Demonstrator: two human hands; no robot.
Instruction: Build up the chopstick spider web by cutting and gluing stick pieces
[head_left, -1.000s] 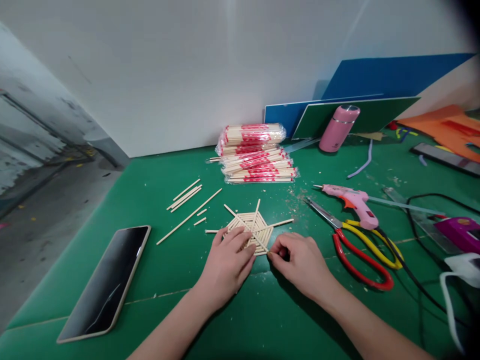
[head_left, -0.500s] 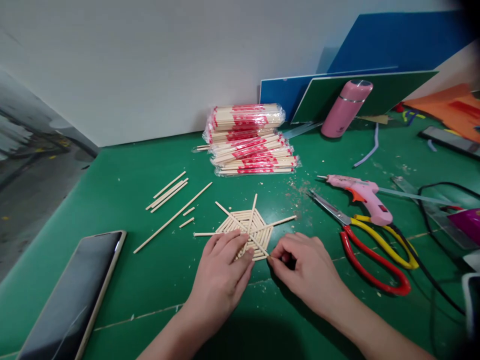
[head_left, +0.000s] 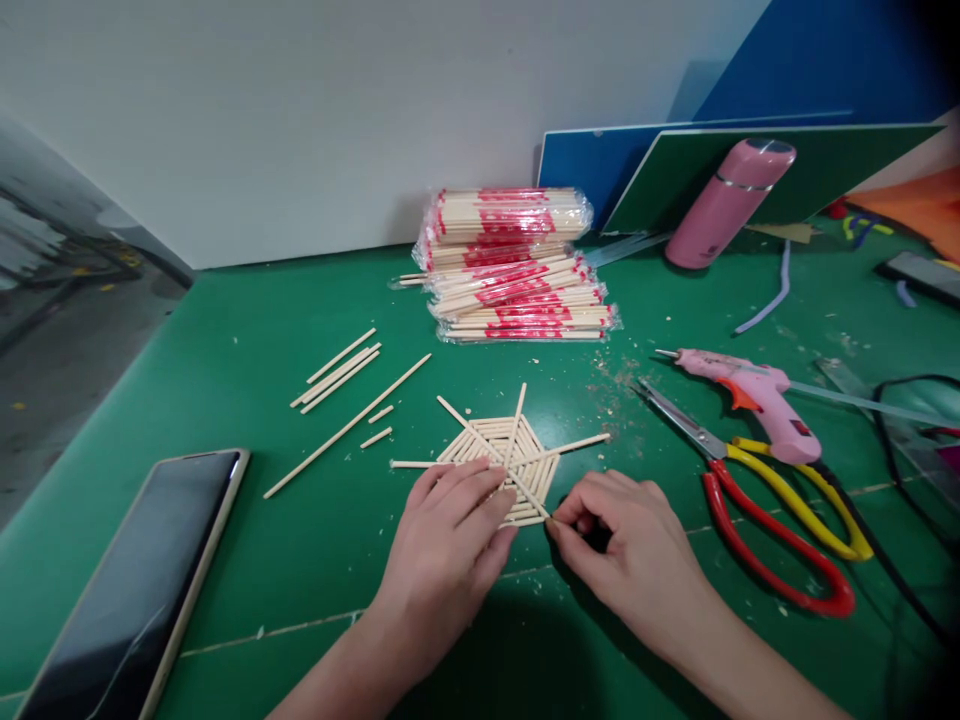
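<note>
A hexagonal web of thin wooden sticks (head_left: 504, 450) lies flat on the green mat (head_left: 262, 560), with spokes poking out past its rim. My left hand (head_left: 450, 545) rests on its near left part, fingers stretched flat over the sticks. My right hand (head_left: 626, 555) sits just right of the web's near corner, thumb and forefinger pinched on the end of a stick at that corner; the other fingers are curled.
Loose sticks (head_left: 341, 385) lie to the left, wrapped chopstick packs (head_left: 517, 265) at the back. A phone (head_left: 127, 590) lies near left. Right of my hands are red and yellow scissors (head_left: 757, 500), a pink glue gun (head_left: 750, 385), a pink flask (head_left: 727, 205), boards and cables.
Only the camera view has shifted, to the right and slightly down; both hands keep the same hold on the stick web.
</note>
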